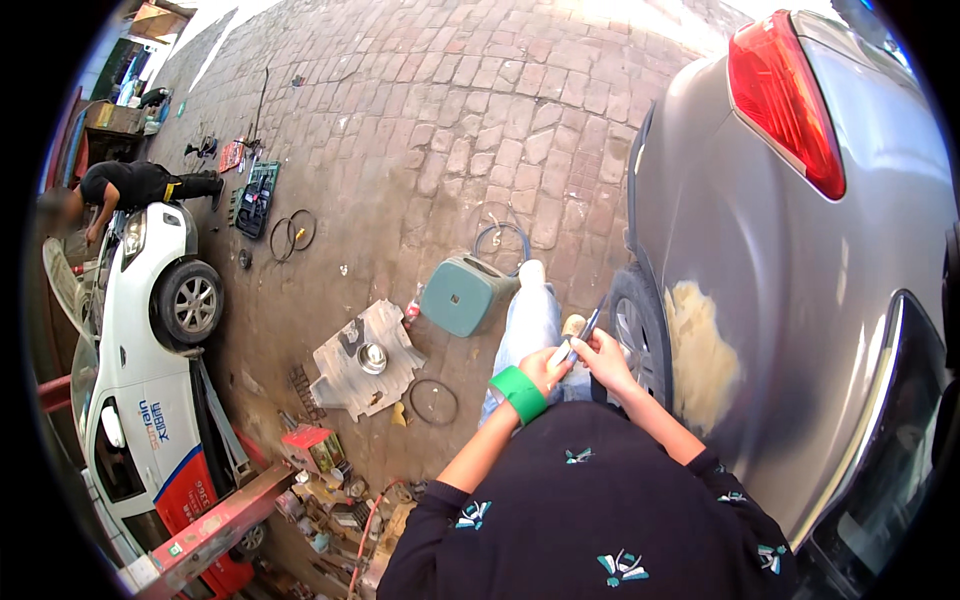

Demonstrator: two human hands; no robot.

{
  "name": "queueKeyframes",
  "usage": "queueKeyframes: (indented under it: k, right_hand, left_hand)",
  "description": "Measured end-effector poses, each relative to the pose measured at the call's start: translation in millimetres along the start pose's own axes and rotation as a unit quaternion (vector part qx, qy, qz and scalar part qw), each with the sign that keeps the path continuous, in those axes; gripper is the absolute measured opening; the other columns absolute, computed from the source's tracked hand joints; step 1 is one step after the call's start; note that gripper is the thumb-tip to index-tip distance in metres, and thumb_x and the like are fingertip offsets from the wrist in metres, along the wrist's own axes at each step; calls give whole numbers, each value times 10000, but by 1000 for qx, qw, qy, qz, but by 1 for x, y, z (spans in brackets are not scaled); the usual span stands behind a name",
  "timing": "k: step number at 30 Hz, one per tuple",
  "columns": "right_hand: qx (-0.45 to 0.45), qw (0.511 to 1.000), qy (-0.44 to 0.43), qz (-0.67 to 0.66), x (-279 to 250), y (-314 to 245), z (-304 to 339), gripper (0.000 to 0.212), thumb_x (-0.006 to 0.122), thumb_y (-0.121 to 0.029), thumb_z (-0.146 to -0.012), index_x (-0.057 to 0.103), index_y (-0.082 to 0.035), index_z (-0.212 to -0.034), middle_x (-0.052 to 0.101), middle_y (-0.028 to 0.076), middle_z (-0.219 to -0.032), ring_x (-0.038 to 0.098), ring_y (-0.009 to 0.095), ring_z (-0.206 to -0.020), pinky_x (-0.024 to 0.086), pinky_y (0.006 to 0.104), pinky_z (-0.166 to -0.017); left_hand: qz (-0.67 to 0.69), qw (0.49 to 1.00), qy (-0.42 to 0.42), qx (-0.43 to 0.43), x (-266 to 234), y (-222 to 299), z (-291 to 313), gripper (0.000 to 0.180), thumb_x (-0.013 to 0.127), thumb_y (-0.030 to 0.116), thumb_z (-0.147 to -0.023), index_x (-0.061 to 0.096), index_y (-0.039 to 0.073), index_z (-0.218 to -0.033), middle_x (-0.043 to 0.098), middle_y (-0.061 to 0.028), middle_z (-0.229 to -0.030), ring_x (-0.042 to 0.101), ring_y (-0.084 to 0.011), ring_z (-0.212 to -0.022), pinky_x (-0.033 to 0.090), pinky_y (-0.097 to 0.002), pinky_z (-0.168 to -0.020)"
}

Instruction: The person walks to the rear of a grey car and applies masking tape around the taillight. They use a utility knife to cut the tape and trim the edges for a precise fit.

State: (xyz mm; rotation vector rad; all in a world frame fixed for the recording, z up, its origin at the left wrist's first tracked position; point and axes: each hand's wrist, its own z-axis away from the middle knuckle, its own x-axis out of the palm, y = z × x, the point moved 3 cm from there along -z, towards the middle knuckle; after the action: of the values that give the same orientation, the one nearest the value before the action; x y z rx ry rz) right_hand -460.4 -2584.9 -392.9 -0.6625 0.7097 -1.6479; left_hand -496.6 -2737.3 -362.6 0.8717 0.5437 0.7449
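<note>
My left hand point(543, 374) and my right hand point(602, 362) are close together in front of my lap, fingers bent inward. From the right hand's pinch rises a slim, dark, blade-like tool point(592, 322), its kind unclear. The left hand's fingers close round something pale at its lower end, too small to make out. A roll of green tape point(519, 394) is worn round my left wrist. Just right of my hands stands a grey car point(800, 300) with a beige, filler-like patch point(700, 345) beside its rear wheel point(637, 330).
A green stool point(458, 297) stands ahead of my legs. A torn cardboard sheet point(345, 385) bearing a metal bowl point(372, 358) lies left of it. Farther left, a person point(135, 185) leans over a white car point(150, 350). An open tool case point(258, 198) and loops of hose point(293, 236) lie on the paving.
</note>
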Motion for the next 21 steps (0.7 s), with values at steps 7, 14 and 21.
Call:
queueKeyframes:
  k: [7, 14, 21]
  right_hand:
    - [5, 993, 43, -107, 6, -18, -87, 183, 594, -213, -916, 567, -37, -956, 606, 2, -797, 552, 57, -699, 432, 214, -593]
    - [98, 922, 262, -269, 17, -15, -206, 196, 485, -231, -965, 542, -53, -905, 550, 1, -727, 519, 82, -619, 432, 244, -552]
    - [153, 931, 290, -158, 42, 58, -346, 228, 497, -250, -961, 558, -41, -894, 533, -5, -682, 484, 89, -574, 412, 254, -544]
  left_hand:
    - [-76, 984, -153, -46, -43, 14, -113, 274, 629, 264, -875, 655, 7, -966, 624, -23, -755, 539, -98, -675, 444, -304, -620]
    - [-71, 938, -321, -107, -100, 13, -289, 265, 630, 297, -885, 659, 54, -987, 674, -13, -800, 565, -83, -663, 458, -238, -623]
    - [42, 960, -251, -115, -128, -70, -533, 288, 666, 197, -864, 616, 25, -1089, 671, -40, -863, 569, -69, -678, 420, -205, -558]
